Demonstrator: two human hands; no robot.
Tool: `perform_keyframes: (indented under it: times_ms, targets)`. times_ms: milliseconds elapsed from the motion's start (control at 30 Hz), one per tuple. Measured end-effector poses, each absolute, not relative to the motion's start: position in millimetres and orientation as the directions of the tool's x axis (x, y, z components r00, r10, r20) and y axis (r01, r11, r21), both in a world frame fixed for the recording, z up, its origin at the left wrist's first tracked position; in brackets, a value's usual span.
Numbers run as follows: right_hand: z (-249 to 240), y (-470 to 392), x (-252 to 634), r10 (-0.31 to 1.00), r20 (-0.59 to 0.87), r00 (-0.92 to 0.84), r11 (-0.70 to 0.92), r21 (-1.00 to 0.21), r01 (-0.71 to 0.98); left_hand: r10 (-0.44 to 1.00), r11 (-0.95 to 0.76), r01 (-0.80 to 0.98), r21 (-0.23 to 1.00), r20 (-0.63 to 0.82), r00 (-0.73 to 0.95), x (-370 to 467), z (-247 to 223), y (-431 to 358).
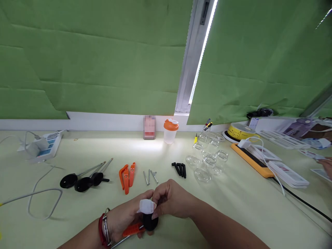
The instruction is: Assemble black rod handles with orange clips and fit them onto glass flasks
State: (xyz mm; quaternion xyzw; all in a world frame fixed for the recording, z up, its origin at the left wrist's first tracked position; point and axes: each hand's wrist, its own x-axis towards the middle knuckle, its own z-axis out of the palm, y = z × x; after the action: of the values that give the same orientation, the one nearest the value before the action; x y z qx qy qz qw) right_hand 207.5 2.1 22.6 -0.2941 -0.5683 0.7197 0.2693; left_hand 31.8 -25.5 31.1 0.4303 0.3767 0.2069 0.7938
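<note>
At the front centre, my left hand is closed around a black round-headed piece that has an orange lever and a thin metal rod with it. Above the black head sits a small translucent white plastic piece. The fingers of my right hand pinch at the edge of that white piece, and the thumb touches the black head. Beyond the hands lie several metal pins, orange levers and black angled pieces.
Black discs with metal rods lie at left near a white cable. Several clear round cups stand right of centre. An orange-lidded cup is at the back. An orange power strip and another person's hand are at right.
</note>
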Motion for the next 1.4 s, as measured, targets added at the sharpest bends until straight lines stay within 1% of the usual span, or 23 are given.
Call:
perform_keyframes:
  times_ms: [267, 467, 567, 867, 1033, 1233, 1400]
  targets:
    - [24, 2, 209, 0.702, -0.105, -0.704, -0.22, -0.973, -0.075, 0.644, 0.549, -0.025, 0.836, -0.403, 0.651, 31, 31, -26]
    - [26, 1, 212, 0.745, -0.117, -0.656, -0.075, -0.993, 0.092, 0.649, 0.545, -0.006, 0.839, -0.417, 0.636, 32, 31, -26]
    - [28, 1, 212, 0.741, -0.096, -0.665, -0.057, -0.995, 0.08, 0.652, 0.553, -0.003, 0.833, -0.43, 0.624, 32, 30, -26]
    - [22, 3, 212, 0.692, -0.085, -0.717, -0.171, -0.984, -0.049, 0.659, 0.562, -0.015, 0.827, -0.437, 0.612, 33, 33, -26]
    - [16, 7, 214, 0.68, -0.12, -0.724, -0.238, -0.969, -0.063, 0.651, 0.569, 0.003, 0.822, -0.453, 0.609, 32, 32, -26]
    - [14, 9, 214, 0.661, -0.103, -0.744, -0.261, -0.96, -0.099, 0.65, 0.578, -0.016, 0.816, -0.448, 0.614, 32, 32, -26]
    - [15, 8, 212, 0.666, -0.123, -0.736, -0.28, -0.955, -0.094, 0.65, 0.585, -0.026, 0.811, -0.45, 0.612, 32, 31, -25]
